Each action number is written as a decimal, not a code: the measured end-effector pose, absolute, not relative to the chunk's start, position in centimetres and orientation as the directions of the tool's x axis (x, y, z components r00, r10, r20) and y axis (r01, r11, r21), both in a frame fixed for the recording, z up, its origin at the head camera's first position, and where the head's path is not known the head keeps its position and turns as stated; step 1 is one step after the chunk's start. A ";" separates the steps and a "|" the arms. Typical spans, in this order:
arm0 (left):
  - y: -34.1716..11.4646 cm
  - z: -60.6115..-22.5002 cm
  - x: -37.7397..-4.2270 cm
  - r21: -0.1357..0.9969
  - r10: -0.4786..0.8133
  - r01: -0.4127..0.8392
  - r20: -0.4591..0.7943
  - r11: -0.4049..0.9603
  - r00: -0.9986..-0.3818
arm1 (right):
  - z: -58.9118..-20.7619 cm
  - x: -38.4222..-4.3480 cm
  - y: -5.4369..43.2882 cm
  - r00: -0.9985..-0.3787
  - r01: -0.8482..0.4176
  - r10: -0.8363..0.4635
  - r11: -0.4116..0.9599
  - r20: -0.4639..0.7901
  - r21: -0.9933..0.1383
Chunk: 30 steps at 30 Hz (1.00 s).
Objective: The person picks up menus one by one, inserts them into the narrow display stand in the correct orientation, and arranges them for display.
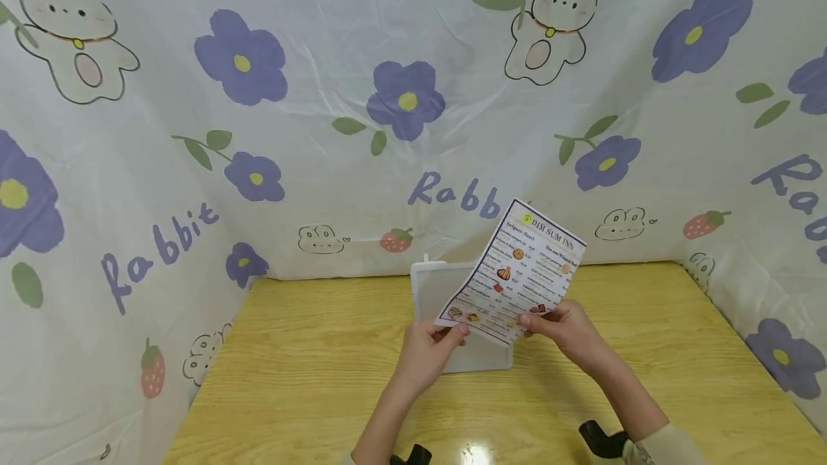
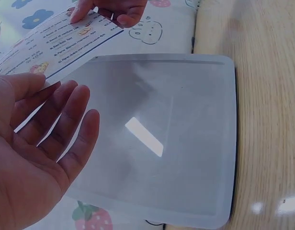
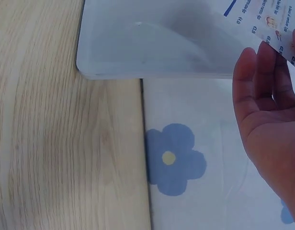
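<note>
Left hand (image 1: 428, 356) and right hand (image 1: 572, 332) pinch the menu (image 1: 520, 268) low down (slightly bowed); we fear uneven pulling could crease it

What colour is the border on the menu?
Dark blue; the menu shows best in the head view.

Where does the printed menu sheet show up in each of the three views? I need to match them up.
Head: the menu sheet is just right of centre, tilted, held by the left hand and right hand.
Left wrist: upper left, cut off by the picture's left edge.
Right wrist: top right corner, only partly in the picture.
Shared landmark: the white rectangular panel, partly covered by the sheet in the head view.
</note>
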<state>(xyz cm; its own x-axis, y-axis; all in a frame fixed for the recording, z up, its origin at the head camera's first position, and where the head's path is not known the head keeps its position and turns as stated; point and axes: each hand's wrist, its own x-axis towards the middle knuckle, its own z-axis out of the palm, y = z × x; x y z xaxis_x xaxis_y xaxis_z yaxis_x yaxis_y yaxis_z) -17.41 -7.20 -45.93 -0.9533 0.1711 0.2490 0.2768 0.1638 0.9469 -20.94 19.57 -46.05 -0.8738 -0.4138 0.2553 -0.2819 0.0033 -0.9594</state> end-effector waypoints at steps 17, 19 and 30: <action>-7.7 -43.1 -19.0 0.893 0.177 0.376 0.340 0.249 -0.924 | -44.0 -21.9 19.2 -0.869 -0.369 -0.371 0.046 0.327 -0.928; -7.7 -42.7 -19.2 0.884 0.175 0.390 0.355 0.256 -0.918 | -43.8 -21.9 19.1 -0.879 -0.359 -0.358 0.059 0.316 -0.932; -7.9 -41.2 -20.1 0.885 0.173 0.409 0.377 0.222 -0.910 | -42.2 -22.3 18.6 -0.937 -0.256 -0.288 0.188 0.196 -0.948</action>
